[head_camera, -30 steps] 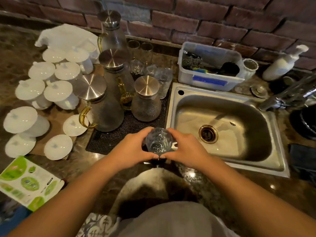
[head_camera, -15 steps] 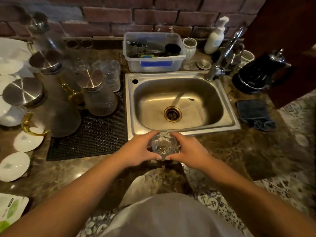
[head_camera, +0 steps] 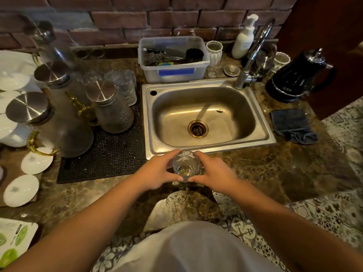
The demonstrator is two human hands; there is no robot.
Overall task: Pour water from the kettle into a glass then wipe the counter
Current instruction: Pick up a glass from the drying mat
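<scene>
A clear textured glass (head_camera: 186, 165) is held upright just in front of the sink's near rim, over the brown marble counter (head_camera: 265, 169). My left hand (head_camera: 157, 169) cups its left side and my right hand (head_camera: 212, 173) cups its right side, fingertips meeting at the front. The black kettle (head_camera: 294, 75) stands at the back right of the counter, right of the faucet. A dark grey cloth (head_camera: 292, 124) lies crumpled on the counter to the right of the sink, in front of the kettle.
The steel sink (head_camera: 206, 83) fills the middle, with a faucet (head_camera: 253, 55) at its back right and a plastic tub (head_camera: 172, 73) behind it. Glass carafes with metal lids (head_camera: 110, 107) stand on a black mat (head_camera: 106, 154) to the left; white lids (head_camera: 21, 189) lie further left.
The view has swung to the right, bringing the kettle and cloth into sight. Both hands still hold the glass, now by the sink's front edge rather than the mat's corner.
</scene>
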